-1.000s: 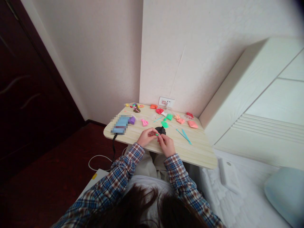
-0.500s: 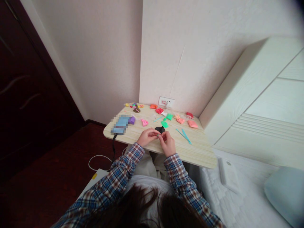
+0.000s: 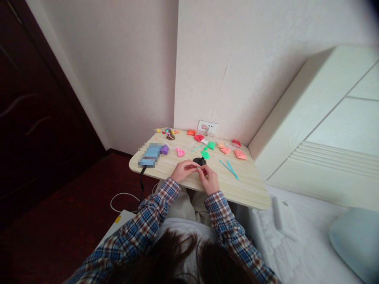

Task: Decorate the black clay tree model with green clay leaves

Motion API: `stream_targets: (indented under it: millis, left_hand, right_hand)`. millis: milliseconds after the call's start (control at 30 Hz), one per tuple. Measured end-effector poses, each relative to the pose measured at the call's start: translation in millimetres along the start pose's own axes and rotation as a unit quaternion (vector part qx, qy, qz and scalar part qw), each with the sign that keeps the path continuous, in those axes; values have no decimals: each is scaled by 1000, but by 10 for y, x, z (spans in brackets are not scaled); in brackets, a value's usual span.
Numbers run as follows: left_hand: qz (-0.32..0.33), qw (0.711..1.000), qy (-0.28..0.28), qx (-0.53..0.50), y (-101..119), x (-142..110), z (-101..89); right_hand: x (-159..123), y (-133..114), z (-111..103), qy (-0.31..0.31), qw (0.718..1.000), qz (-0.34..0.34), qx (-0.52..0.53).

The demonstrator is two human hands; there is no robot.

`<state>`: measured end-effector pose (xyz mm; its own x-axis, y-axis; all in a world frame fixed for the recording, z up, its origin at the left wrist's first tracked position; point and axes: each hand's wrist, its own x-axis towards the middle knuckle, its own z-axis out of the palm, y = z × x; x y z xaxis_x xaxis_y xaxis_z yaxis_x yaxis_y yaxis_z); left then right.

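Hands (image 3: 209, 180) closed tighter over tiny green bit (image 3: 197, 168) than earlier, pinching it near round black base (image 3: 197, 161), above wood-grain tabletop (image 3: 245, 189).

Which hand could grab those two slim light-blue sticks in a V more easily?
Probably the right hand: the slim blue sticks lie on its side, farther from the left hand. Both hands pinch a tiny green piece, though.

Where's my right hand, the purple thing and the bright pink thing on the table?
Right hand (image 3: 210, 181): head view, back of the hand.
Purple thing (image 3: 165, 149): head view, its middle.
Bright pink thing (image 3: 180, 152): head view, its middle.
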<state>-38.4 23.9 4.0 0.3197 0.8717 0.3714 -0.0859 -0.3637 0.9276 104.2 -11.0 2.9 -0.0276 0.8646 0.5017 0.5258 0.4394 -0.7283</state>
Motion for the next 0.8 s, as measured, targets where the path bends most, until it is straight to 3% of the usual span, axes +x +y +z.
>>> stream_targets:
  millis: [800]
  left_hand:
    - [-19,1000,1,-16,41,-16,15]
  right_hand:
    - [-1,-4,-34,-9,999,20,35]
